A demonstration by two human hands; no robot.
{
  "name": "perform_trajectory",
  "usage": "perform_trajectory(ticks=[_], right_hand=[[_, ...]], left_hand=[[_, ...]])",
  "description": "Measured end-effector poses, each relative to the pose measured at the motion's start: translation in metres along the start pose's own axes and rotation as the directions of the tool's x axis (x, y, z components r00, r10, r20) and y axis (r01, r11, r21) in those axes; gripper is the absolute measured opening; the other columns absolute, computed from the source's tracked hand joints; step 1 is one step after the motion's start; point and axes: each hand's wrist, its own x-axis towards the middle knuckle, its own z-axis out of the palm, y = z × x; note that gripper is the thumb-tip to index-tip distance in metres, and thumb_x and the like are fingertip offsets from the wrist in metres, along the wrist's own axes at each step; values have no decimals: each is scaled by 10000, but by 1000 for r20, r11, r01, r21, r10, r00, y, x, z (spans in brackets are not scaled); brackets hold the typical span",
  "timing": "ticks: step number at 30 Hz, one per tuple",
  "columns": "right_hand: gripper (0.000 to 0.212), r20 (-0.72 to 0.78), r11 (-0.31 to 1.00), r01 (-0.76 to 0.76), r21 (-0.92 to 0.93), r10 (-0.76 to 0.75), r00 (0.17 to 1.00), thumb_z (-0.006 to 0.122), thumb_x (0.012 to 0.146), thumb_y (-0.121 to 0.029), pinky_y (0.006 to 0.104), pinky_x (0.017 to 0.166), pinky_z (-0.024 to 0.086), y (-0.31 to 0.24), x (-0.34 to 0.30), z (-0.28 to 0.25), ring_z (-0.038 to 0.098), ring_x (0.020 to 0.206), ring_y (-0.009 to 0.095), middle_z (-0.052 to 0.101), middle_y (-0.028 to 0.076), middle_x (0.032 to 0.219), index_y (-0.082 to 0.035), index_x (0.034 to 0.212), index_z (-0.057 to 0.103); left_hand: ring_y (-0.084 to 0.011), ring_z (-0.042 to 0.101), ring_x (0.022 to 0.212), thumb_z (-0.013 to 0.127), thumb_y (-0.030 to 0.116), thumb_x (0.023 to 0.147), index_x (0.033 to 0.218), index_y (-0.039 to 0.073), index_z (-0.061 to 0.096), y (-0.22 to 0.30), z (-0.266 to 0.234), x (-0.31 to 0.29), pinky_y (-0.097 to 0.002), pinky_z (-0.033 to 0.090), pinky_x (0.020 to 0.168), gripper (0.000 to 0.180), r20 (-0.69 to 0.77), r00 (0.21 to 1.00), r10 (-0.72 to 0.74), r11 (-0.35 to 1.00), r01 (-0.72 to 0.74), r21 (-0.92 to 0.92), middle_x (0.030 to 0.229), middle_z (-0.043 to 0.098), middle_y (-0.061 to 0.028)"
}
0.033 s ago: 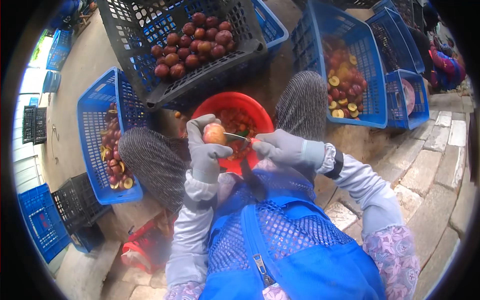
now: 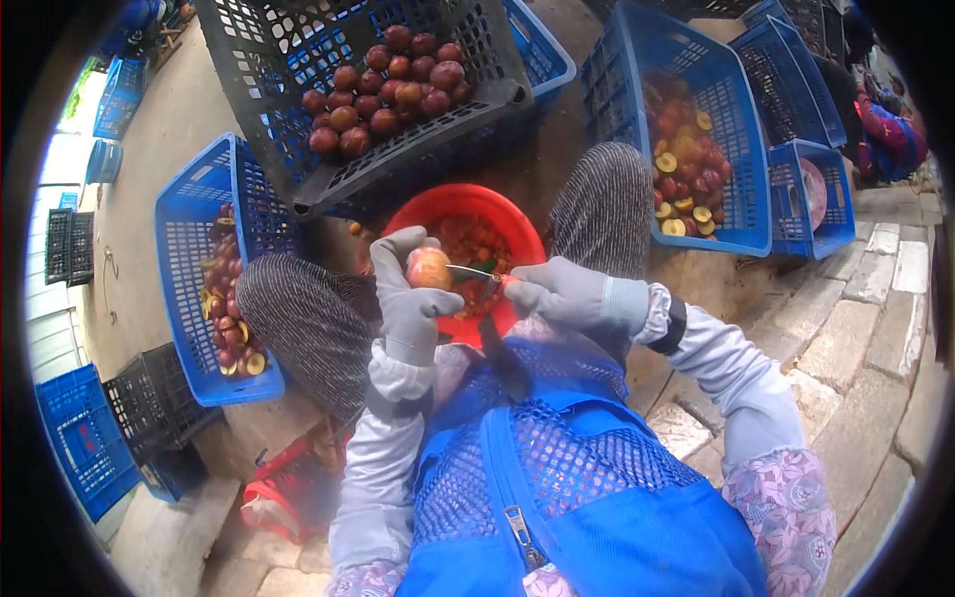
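My left hand (image 2: 406, 298), in a grey glove, holds a round reddish-yellow plum (image 2: 428, 268) between thumb and fingers. My right hand (image 2: 572, 295), gloved alike, is closed round the red handle of a small knife (image 2: 468, 271). The thin blade points left, its tip at the plum's right side; whether it cuts into the flesh I cannot tell. Beneath both hands stands a red basin (image 2: 520, 221) with orange-red scraps and a bit of green in it, partly hidden by the gloves.
Ahead, a tilted black crate (image 2: 398, 134) holds whole dark-red plums (image 2: 386, 95). Blue crates to the left (image 2: 189, 328) and right (image 2: 751, 179) contain plums, some cut with yellow flesh showing. My knees flank the basin. Another person (image 2: 890, 129) is at far right, beside stone paving (image 2: 846, 328).
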Motion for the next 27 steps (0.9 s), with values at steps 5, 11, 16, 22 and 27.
perform_trajectory(ticks=[5,11,16,22,27], right_hand=[[481,11,997,-40,-68,41,999,362,956,-471,300,536,447,-8,-1,-6,535,540,146,553,72,635,-41,862,555],[508,61,783,-128,-608,206,977,347,942,-471,459,723,469,-54,-14,-43,611,808,398,620,232,798,-35,877,598],[482,-186,867,21,-498,-131,974,399,929,-482,437,663,469,-80,10,-89,605,749,393,618,209,740,-46,826,577],[418,-352,434,-231,-870,-222,909,395,907,-400,458,733,484,-103,146,-119,636,829,337,654,184,859,-58,938,634],[324,-296,587,107,-802,-547,783,465,875,-369,440,709,475,-114,161,-67,603,825,323,617,132,849,-92,818,624]], left_hand=[[-213,529,953,545,-84,398,1068,25,477,-6,-6,5,-297,449,861,683,20,986,167,920,-163,355,1017,511,-94],[-323,576,811,573,-77,535,918,80,550,-2,-30,21,-366,484,725,415,197,878,436,192,-305,933,940,532,-130],[-257,574,904,540,-127,623,1166,6,476,37,-53,40,-368,510,812,563,9,1000,-4,966,6,-257,1085,540,-139],[-278,610,838,486,464,897,1115,24,554,46,-41,63,-369,527,693,497,192,955,-227,708,297,-640,1022,613,-159],[-266,610,766,482,428,906,1085,42,530,38,-30,75,-356,502,666,428,-16,966,-257,770,195,-607,970,607,-138]])
